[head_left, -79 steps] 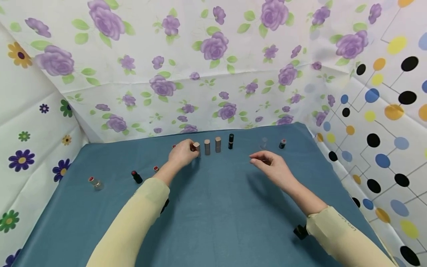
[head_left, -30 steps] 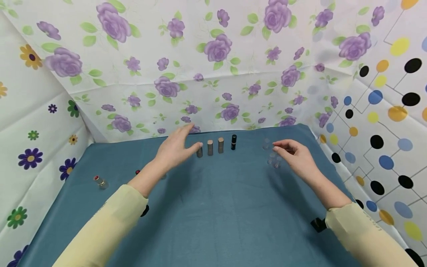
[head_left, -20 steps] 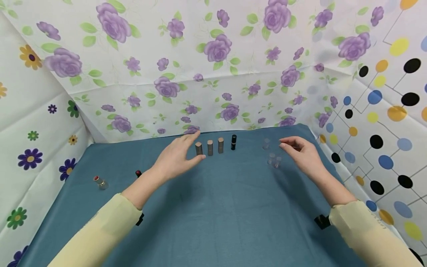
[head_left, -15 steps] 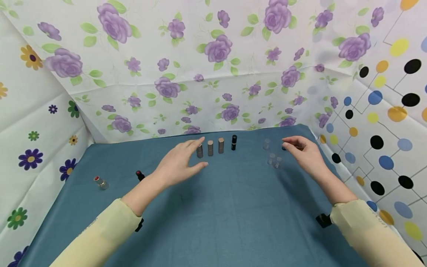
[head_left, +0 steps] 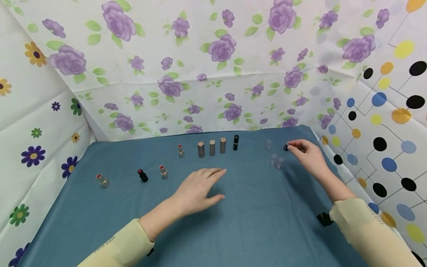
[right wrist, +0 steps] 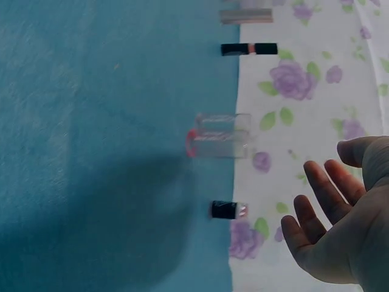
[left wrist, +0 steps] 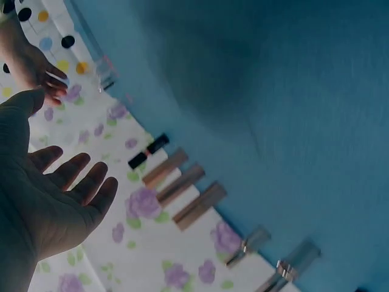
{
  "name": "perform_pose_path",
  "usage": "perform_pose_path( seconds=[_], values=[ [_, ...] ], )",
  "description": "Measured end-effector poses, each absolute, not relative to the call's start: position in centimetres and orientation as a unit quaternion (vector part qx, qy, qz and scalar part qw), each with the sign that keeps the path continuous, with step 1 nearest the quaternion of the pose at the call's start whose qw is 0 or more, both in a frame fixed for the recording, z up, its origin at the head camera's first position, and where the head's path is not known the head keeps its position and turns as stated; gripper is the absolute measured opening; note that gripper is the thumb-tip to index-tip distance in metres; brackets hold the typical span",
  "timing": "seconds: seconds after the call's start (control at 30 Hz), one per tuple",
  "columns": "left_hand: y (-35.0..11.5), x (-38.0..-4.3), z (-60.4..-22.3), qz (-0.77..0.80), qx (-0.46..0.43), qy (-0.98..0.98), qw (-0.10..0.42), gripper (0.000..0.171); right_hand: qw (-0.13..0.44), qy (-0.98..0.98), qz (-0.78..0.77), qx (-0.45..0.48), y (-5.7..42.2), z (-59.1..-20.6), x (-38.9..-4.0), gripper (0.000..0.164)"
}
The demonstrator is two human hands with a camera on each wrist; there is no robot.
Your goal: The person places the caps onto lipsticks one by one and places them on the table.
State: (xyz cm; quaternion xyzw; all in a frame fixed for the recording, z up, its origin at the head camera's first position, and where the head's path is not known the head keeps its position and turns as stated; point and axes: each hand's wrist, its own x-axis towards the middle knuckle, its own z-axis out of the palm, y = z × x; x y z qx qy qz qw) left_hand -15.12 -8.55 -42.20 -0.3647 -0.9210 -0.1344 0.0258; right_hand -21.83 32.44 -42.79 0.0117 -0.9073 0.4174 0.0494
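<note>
My left hand (head_left: 199, 190) hovers over the blue cloth with its fingers extended, holding nothing. Beyond it stand three brown capped tubes (head_left: 212, 147) and a black lipstick tube (head_left: 235, 142). Uncapped lipsticks are to its left: a black one (head_left: 142, 175), a silver one (head_left: 163, 171), one with a clear base (head_left: 102, 181) and another (head_left: 181, 151) farther back. My right hand (head_left: 308, 154) is beside a short black piece (head_left: 285, 147). In the right wrist view its loosely bent fingers are apart from that black piece (right wrist: 225, 210). Clear caps (head_left: 278, 163) stand left of it.
Blue cloth (head_left: 247, 226) covers the table. A white floral sheet (head_left: 200, 59) hangs at the back edge, with a dotted sheet (head_left: 383, 122) on the right and a flowered one (head_left: 43, 122) on the left. Another clear cap (head_left: 268, 144) stands farther back.
My left hand has left the leftmost brown tube and come nearer and right, uncovering lipsticks. My right hand has moved right; two clear caps now show where it was.
</note>
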Motion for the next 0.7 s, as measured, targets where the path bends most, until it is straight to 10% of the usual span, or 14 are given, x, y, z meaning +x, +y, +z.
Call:
perform_pose_path(
  seconds=[0.7],
  values=[
    [-6.4,-12.4,-46.3,-0.152,-0.368,-0.916,-0.037,0.073,-0.025,-0.949,0.311,0.047,31.9,-48.0,-22.6,0.059]
  ],
)
